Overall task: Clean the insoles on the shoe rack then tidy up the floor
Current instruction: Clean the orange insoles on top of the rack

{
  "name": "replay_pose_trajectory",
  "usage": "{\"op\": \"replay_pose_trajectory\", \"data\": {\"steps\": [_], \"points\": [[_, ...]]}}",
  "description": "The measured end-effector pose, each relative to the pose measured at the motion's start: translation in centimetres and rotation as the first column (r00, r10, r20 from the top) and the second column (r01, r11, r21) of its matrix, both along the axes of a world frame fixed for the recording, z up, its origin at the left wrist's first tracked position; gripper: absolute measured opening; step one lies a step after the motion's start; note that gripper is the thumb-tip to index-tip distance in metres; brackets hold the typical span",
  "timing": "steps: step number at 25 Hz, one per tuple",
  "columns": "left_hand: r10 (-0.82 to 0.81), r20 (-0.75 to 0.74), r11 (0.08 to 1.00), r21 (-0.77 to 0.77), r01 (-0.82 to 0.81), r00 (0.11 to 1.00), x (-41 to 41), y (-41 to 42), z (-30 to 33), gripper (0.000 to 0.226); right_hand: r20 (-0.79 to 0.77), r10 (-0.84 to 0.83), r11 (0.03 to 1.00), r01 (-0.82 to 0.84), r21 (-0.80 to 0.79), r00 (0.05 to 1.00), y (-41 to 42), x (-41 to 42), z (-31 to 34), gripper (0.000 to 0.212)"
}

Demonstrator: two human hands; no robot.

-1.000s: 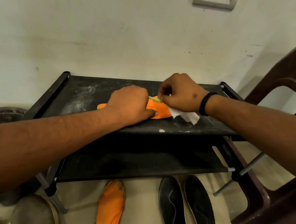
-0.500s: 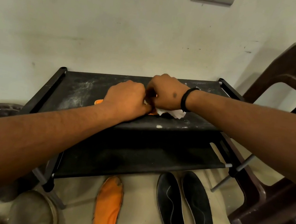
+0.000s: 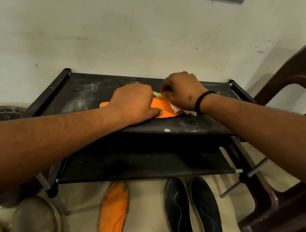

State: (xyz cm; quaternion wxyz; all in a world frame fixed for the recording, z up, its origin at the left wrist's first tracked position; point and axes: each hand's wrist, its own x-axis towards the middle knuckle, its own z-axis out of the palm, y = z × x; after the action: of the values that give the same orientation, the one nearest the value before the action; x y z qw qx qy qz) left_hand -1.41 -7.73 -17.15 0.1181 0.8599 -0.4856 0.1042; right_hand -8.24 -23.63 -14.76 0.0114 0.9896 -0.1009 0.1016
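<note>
Black dusty shoe rack point(image 3: 83, 92) stands against a pale wall. Left hand point(image 3: 132, 102) presses the orange insole point(image 3: 164, 108) near its top's middle; right hand point(image 3: 184, 92) pinches white cloth point(image 3: 185, 112) in its grip.

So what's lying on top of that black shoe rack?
An orange insole lies on the shoe rack, pressed by the left hand. The right hand holds white tissue against it. The hands cover the insole's middle.
</note>
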Motion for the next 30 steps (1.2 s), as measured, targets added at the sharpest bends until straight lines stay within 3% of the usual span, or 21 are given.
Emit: {"op": "replay_pose_trajectory", "data": {"steps": [3, 6, 9, 12, 15, 18, 21, 23, 25, 27, 30], "points": [[0.011, -0.009, 1.0, -0.002, -0.011, 1.0, 0.1, -0.1, 0.0, 0.045, -0.102, 0.094, 0.993, -0.1, -0.064, 0.99, 0.5, -0.6, -0.9, 0.016], [0.025, -0.024, 1.0, 0.018, -0.025, 0.999, -0.1, -0.1, 0.1, 0.046, -0.121, -0.087, 0.99, 0.072, -0.12, 0.989, -2.2, -1.0, -0.4, 0.019], [0.028, -0.025, 0.999, 0.02, -0.027, 0.999, -0.1, 0.0, 0.2, 0.046, 0.023, -0.202, 0.961, 0.202, -0.186, 0.979, -3.2, -1.6, 1.0, 0.02], [0.028, -0.023, 1.0, 0.01, -0.028, 0.999, 0.0, 0.1, 0.2, 0.046, 0.14, -0.047, 0.999, 0.047, 0.004, 0.989, -1.3, -2.4, 1.2, 0.019], [0.034, -0.026, 0.999, 0.017, -0.033, 0.999, -0.2, 0.0, 0.3, 0.045, -0.097, 0.096, 0.995, -0.096, 0.011, 0.991, 0.2, -3.7, -0.1, 0.018], [0.036, -0.032, 0.999, 0.018, -0.035, 0.999, -0.2, 0.1, 0.3, 0.045, -0.182, -0.063, 0.984, 0.03, -0.178, 0.981, -1.8, -3.4, -0.4, 0.021], [0.037, -0.057, 0.999, 0.018, -0.036, 0.998, -0.4, 0.4, 0.4, 0.044, -0.027, -0.252, 0.929, 0.234, -0.286, 0.967, -4.2, -3.6, 1.0, 0.015], [0.032, -0.134, 0.999, -0.011, -0.034, 0.991, 0.0, 0.8, 0.6, 0.04, 0.163, -0.298, 0.941, 0.318, -0.117, 0.941, -5.3, -4.2, 2.2, 0.017], [0.032, -0.237, 0.998, -0.044, -0.044, 0.971, 1.0, 1.4, 1.1, 0.035, 0.278, -0.359, 0.912, 0.272, 0.307, 0.891, -5.3, -4.6, 3.3, 0.019], [0.048, -0.306, 0.998, -0.025, -0.059, 0.951, 2.0, 1.9, 1.6, 0.041, 0.268, -0.414, 0.767, 0.175, 0.617, 0.87, -3.8, -4.6, 3.5, 0.015], [0.065, -0.338, 0.998, 0.019, -0.062, 0.939, 2.5, 1.5, 1.9, 0.056, 0.143, -0.357, 0.68, 0.152, 0.717, 0.923, -0.9, -4.0, 2.5, 0.017]]}}
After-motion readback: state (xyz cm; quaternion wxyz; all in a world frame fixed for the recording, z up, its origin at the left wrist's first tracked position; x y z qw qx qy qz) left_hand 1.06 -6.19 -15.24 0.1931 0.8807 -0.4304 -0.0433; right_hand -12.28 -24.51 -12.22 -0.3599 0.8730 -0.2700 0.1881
